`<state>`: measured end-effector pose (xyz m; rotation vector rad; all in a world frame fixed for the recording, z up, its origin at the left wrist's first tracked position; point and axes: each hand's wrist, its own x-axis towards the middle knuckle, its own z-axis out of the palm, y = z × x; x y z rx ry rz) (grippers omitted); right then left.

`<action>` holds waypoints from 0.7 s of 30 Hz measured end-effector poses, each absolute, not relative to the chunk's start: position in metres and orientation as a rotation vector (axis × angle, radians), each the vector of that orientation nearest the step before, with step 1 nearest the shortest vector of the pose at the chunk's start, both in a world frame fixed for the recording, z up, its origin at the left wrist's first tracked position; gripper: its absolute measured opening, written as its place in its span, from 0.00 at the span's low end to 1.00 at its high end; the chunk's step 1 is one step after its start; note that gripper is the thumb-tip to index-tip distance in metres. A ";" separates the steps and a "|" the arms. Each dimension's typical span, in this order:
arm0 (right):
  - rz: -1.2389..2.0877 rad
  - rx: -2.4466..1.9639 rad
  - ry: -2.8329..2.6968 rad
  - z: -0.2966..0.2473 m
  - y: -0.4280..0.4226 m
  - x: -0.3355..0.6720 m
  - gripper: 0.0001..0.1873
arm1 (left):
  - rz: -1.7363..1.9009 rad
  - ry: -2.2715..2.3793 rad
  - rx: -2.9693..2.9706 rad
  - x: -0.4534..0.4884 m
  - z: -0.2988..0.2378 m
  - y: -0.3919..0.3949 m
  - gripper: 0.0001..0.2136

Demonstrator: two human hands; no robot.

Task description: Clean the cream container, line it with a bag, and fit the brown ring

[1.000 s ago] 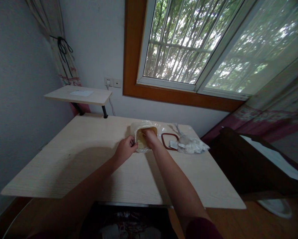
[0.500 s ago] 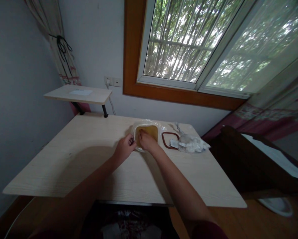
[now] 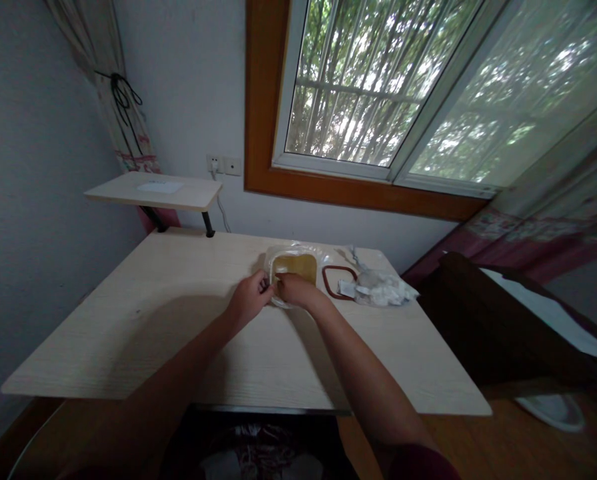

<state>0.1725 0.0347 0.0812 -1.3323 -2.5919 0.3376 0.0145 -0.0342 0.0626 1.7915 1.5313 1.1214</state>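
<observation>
My left hand [image 3: 251, 300] curls closed at the rim of a clear square tub [image 3: 294, 265], fingertips hidden; my right hand [image 3: 296, 289] covers its near edge, grip unclear. Open tabletop [image 3: 143, 333] lies leftward.

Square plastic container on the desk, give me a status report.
Left hand at the plastic container, right hand on its rim. Dark red rubber ring beside it, not touching.

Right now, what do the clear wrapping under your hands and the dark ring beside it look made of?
The clear wrapping looks like thin plastic film: glossy, crinkled, see-through. The dark reddish ring looks like rubber or silicone: matte, even, a thin rounded-square loop; this view can't settle which.
</observation>
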 end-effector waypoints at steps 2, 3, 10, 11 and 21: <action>0.293 -1.413 -2.537 0.089 0.038 0.172 0.14 | 1.095 1.532 1.820 0.014 0.065 -0.036 0.06; 0.270 -1.456 -2.510 0.093 0.039 0.172 0.16 | 1.081 1.531 1.836 0.014 0.065 -0.037 0.06; 0.221 -1.455 -2.472 0.104 0.028 0.165 0.18 | 1.112 1.548 1.797 0.012 0.065 -0.036 0.06; 0.232 -1.437 -2.483 0.104 0.024 0.166 0.18 | 1.118 1.562 1.789 0.011 0.065 -0.035 0.06; -0.106 -1.161 -2.106 0.113 -0.002 0.206 0.11 | 1.162 1.709 1.750 -0.015 0.065 -0.023 0.07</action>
